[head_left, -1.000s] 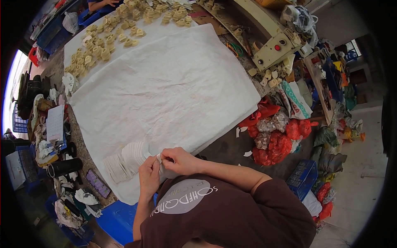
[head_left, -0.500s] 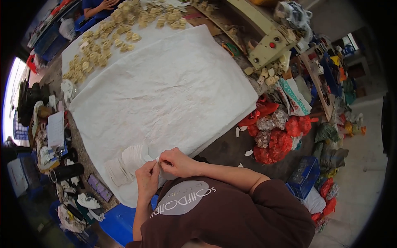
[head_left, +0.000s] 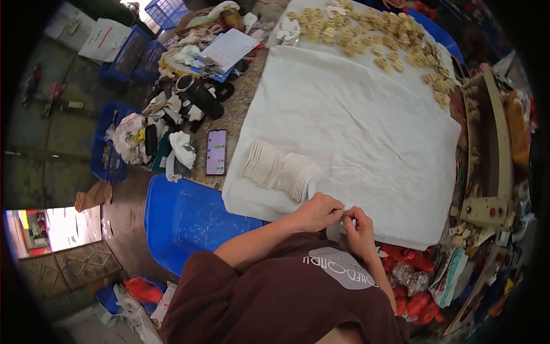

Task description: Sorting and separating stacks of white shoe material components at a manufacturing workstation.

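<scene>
Nearest, at the near edge of the white cloth (head_left: 366,132): left hand (head_left: 319,211) and right hand (head_left: 361,230) brought together, fingertips of both narrowed to a pinch on a small white piece (head_left: 346,210), held just above the cloth's edge; too small to tell its shape

Just left of the cloth's near corner, a blue plastic bin (head_left: 189,221), showing only plain blue, partly covered by the brown sleeve

Right of the near edge, red mesh bags (head_left: 413,259) stuffed with something pale, half hidden under the arm

On the cloth, just beyond the left hand, a fanned stack of white round pieces (head_left: 281,169), thin, overlapping like scales

Left of the cloth, a phone (head_left: 216,152) lying flat with its screen lit; further left, a blue crate (head_left: 106,155) heaped with rags and oddments, hard to sort out

Right of the cloth, a beige machine (head_left: 487,155), bent by the lens and partly cut off

At the cloth's far edge, a scatter of small tan pieces (head_left: 366,34); far left of it, papers (head_left: 229,49) and more blue crates (head_left: 134,54), contents unclear
</scene>
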A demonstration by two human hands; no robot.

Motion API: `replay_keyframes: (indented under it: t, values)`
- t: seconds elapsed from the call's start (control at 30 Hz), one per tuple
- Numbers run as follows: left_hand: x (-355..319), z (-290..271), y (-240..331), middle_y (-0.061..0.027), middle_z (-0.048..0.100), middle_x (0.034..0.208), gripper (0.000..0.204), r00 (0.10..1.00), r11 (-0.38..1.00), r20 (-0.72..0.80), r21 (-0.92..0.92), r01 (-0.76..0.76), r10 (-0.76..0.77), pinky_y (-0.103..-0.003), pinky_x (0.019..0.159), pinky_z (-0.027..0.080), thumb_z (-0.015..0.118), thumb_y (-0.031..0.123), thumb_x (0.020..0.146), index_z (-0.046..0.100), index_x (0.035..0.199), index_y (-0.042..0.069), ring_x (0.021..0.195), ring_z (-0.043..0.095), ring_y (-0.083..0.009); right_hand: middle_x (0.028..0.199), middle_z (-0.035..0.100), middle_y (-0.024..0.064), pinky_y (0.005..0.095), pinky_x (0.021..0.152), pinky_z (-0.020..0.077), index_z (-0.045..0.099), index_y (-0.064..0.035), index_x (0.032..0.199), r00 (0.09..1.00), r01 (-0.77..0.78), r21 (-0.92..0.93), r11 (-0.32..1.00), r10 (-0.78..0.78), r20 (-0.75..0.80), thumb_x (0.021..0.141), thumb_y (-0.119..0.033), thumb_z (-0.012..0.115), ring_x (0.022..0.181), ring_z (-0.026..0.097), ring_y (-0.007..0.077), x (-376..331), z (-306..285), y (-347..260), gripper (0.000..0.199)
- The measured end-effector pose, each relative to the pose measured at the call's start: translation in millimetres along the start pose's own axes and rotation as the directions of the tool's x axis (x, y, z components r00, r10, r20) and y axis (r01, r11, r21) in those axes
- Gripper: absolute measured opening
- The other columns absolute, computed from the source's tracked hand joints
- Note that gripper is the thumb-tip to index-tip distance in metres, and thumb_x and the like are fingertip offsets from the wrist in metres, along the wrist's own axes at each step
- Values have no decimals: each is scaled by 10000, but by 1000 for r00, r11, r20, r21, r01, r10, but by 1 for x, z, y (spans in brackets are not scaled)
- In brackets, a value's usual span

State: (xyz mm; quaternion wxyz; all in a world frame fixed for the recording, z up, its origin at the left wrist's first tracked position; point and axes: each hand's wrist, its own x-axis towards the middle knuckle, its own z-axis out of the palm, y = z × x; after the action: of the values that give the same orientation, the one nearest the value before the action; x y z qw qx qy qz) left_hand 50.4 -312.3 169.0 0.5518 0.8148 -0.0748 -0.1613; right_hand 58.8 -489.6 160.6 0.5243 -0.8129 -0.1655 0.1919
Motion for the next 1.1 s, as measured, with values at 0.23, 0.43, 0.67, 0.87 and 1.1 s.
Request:
replay_keyframes:
  t: [0.23, 0.43, 0.67, 0.87, 1.1]
  values:
    - [-7, 0, -9, -149, 499, 596, 167, 997, 996, -54, -78, -51, 47, -328, 516, 392, 510, 109, 820, 505, 752, -42, 519, 409, -152, 675, 556, 81, 259, 568, 421, 550, 8, 828, 996, -69, 86, 994, 73, -56, 838, -93, 535, 600, 518, 139, 0, 13, -5, 103]
    - [-4, 8, -31, -48, 553, 675, 154, 947, 964, -232, -196, 180, -224, -274, 620, 441, 493, 103, 846, 580, 847, -24, 645, 467, -82, 863, 575, 114, 314, 689, 457, 558, -15, 958, 994, 24, -25, 999, -26, -104, 823, -145, 601, 780, 562, 205, 10, 3, 11, 192]
    - [23, 27, -31, -72, 588, 766, 177, 937, 819, -144, -539, 196, -319, -262, 593, 470, 410, 147, 930, 521, 895, 13, 663, 594, -151, 978, 553, 155, 397, 831, 403, 547, -19, 1048, 559, -397, -52, 916, 196, -806, 721, -192, 680, 930, 499, 321, -45, -128, 188, 393]
    - [71, 78, -11, -78, 592, 750, 204, 917, 855, -61, -392, 341, -394, -263, 556, 468, 414, 193, 926, 518, 885, 22, 623, 580, -146, 1109, 521, 165, 384, 882, 407, 498, -28, 1181, 269, -721, 24, 692, 312, -911, 725, -250, 695, 1040, 492, 305, -92, -279, 270, 544]
    - [142, 171, 34, -98, 603, 766, 198, 913, 877, 102, -256, 407, -394, -270, 623, 472, 412, 161, 924, 523, 895, -1, 670, 598, -160, 1049, 556, 184, 439, 820, 435, 512, -74, 1124, 375, -853, -42, 520, 556, -742, 713, -331, 634, 997, 525, 347, -74, -339, 303, 500]
